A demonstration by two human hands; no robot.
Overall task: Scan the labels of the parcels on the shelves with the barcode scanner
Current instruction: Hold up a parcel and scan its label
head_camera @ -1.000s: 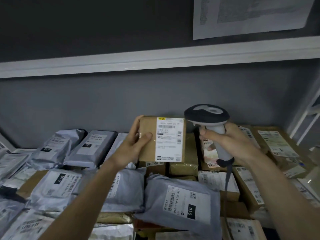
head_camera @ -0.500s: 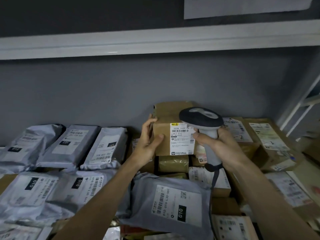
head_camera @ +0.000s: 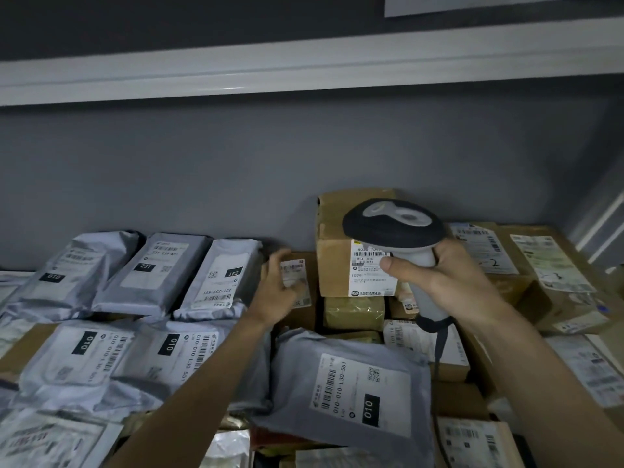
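A storage shelf packed with parcels against a grey back wall (head_camera: 236,170), beneath the white edge of the shelf above (head_camera: 304,67). At left, grey plastic mailers (head_camera: 152,275) lie in overlapping rows, their white labels marked "231" and "010"; a larger grey mailer (head_camera: 351,390) with a "010" label lies at front centre. Brown cardboard boxes fill the centre and right: a labelled box (head_camera: 337,265) stands on a tape-wrapped parcel (head_camera: 353,312) near the wall, and a wide flat carton (head_camera: 540,282) bearing several labels lies at right. The shelf surface itself is hidden under the parcels.
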